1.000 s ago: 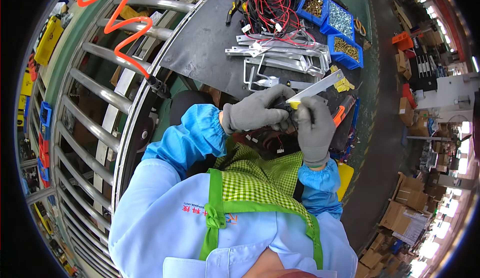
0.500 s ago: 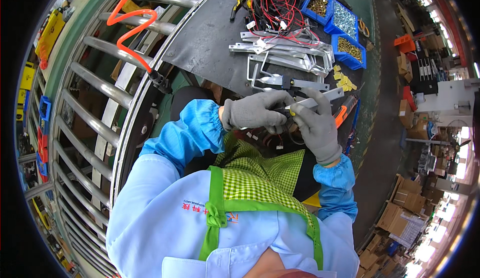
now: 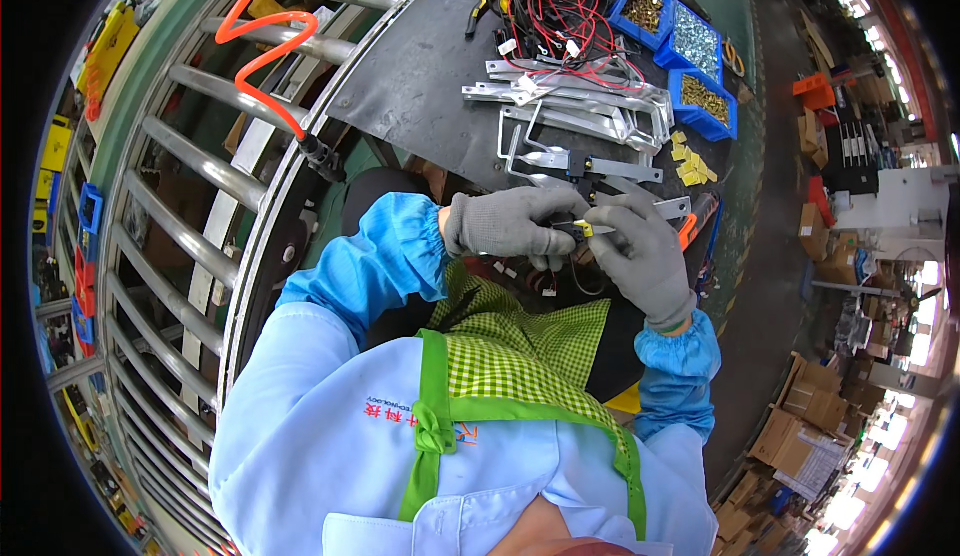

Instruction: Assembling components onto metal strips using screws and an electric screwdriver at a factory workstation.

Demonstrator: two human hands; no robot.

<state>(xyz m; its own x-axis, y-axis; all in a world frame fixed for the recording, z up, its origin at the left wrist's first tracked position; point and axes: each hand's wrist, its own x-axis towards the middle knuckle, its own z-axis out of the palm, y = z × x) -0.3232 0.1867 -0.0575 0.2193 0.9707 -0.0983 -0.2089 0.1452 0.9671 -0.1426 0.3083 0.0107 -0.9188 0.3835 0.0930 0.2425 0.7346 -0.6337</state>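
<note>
Two grey knit-gloved hands meet over the person's lap at the near edge of the black-matted workbench (image 3: 405,101). Left hand (image 3: 518,224): fingers curled, nearly closed, seemingly gripping a small yellow-and-black end piece (image 3: 583,228); the inside of the grip is hidden. Right hand (image 3: 640,261): thumb and fingertips pinched in on the same spot, little gap, apparently also steadying a flat silver metal bar (image 3: 674,207), whose holed far end pokes out beyond the fingers. Middle of bar covered, so exact contact can't be told. Likely held two-handed and close in so the small end piece can be handled finely while the long bar stays steady.

Just past the hands, a silver bracket with a black block (image 3: 578,164) lies on the bench, by a heap of bent silver metal brackets (image 3: 590,116). Small yellow tabs (image 3: 692,164) sit right of the heap, near the right hand, probably for easy reach. Tangled red and black wires (image 3: 550,11) and blue plastic bins of small metal hardware (image 3: 705,101) are farther off, presumably grouped by kind. Orange-and-black tool (image 3: 689,230) beside the right hand.
</note>
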